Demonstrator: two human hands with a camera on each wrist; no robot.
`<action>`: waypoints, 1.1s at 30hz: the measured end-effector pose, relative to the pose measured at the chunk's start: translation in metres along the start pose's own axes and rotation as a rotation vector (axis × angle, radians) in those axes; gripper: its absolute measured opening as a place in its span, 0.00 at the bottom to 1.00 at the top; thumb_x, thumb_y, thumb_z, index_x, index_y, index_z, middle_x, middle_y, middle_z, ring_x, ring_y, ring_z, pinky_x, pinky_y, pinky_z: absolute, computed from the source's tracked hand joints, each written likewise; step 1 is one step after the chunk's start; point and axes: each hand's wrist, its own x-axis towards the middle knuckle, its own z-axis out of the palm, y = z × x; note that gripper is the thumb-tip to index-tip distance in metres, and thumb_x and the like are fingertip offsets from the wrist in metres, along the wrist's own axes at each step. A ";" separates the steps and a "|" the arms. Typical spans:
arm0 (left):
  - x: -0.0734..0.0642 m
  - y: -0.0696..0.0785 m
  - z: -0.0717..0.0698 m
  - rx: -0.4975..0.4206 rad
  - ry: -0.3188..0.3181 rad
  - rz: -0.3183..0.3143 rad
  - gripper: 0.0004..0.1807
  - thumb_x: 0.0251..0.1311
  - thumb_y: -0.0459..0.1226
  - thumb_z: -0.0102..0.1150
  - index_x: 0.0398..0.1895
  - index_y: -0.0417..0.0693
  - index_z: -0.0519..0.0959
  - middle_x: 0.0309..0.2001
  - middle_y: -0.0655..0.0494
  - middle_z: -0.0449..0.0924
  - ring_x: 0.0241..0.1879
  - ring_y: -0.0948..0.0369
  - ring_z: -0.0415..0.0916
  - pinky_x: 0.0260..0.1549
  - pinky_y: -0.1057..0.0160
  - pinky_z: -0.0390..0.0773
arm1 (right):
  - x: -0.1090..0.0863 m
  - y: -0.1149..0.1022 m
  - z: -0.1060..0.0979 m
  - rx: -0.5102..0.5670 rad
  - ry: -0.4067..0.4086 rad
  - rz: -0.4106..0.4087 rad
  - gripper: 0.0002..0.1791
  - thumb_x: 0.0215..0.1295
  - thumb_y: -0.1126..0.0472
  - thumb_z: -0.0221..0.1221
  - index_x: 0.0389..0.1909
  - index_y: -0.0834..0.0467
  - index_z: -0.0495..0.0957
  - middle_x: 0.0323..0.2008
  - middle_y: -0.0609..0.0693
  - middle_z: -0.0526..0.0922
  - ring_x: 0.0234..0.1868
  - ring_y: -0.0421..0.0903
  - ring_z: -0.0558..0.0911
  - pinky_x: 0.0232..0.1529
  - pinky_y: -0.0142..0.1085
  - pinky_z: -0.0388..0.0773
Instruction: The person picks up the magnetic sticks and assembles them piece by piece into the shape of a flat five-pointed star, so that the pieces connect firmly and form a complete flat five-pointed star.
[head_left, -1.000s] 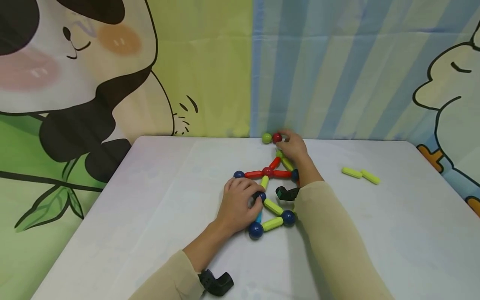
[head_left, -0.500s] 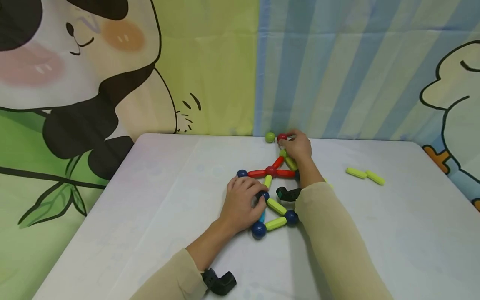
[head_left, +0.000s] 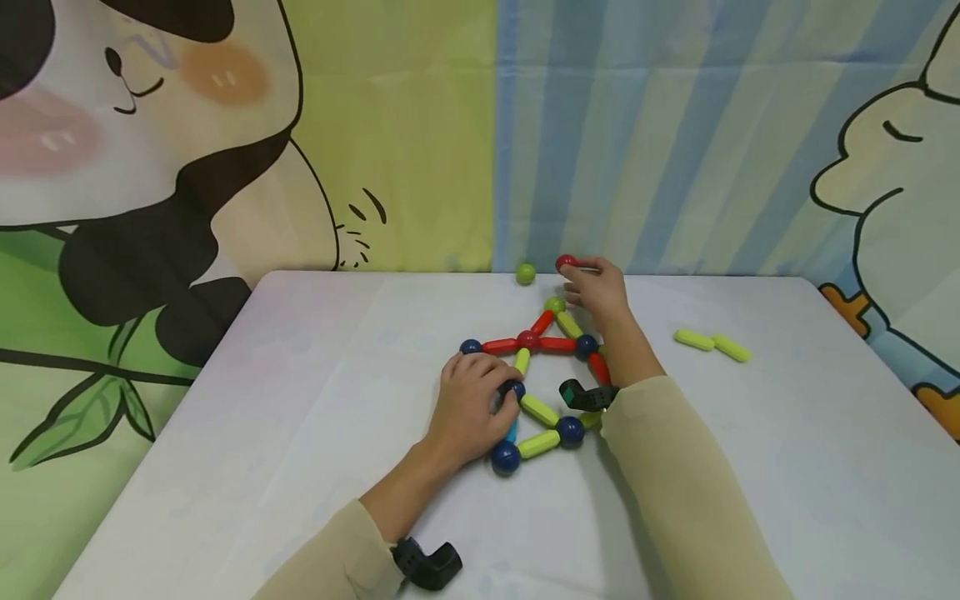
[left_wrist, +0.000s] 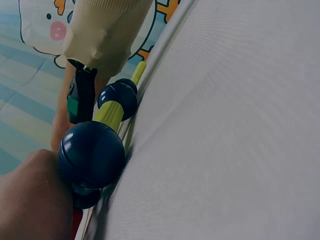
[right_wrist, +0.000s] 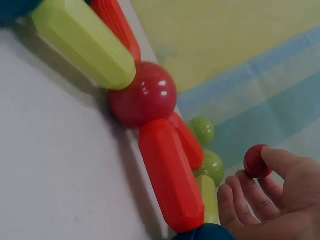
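Observation:
My right hand pinches a loose red ball between thumb and fingers, raised over the table's back edge. In the right wrist view the same red ball shows at the fingertips. My left hand rests on the structure of balls and rods, thumb and fingers around a dark blue ball. Red rods meet at a red centre ball, and a green ball tops the structure. Yellow-green rods join blue balls at its near end, partly hidden by my left hand.
A loose green ball lies at the table's back edge, left of my right hand. Two yellow-green rods lie at the right on the white table. A printed cloth hangs behind.
My right hand has lifted the red ball from beside the loose green ball and moved it slightly up and right. My left hand stays on the structure.

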 end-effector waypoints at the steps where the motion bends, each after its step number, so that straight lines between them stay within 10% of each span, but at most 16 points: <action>1: 0.000 -0.001 0.000 0.001 -0.003 -0.002 0.12 0.64 0.40 0.59 0.48 0.56 0.87 0.49 0.59 0.85 0.56 0.54 0.74 0.70 0.38 0.63 | -0.002 -0.001 -0.001 0.024 -0.007 -0.001 0.30 0.74 0.50 0.60 0.72 0.54 0.67 0.67 0.55 0.77 0.63 0.51 0.82 0.63 0.39 0.80; 14: 0.002 -0.010 0.000 -0.007 0.007 -0.008 0.12 0.64 0.39 0.60 0.47 0.56 0.87 0.49 0.58 0.85 0.57 0.54 0.74 0.69 0.39 0.64 | -0.031 -0.006 -0.014 0.158 -0.091 -0.032 0.30 0.73 0.50 0.62 0.71 0.53 0.68 0.67 0.55 0.76 0.66 0.57 0.78 0.64 0.41 0.79; 33: 0.004 -0.019 0.000 -0.018 0.017 -0.013 0.11 0.64 0.39 0.61 0.47 0.55 0.87 0.48 0.57 0.85 0.57 0.53 0.74 0.69 0.38 0.64 | -0.070 0.022 -0.066 -0.014 -0.103 -0.025 0.34 0.73 0.45 0.61 0.74 0.52 0.64 0.69 0.56 0.71 0.63 0.55 0.79 0.51 0.28 0.83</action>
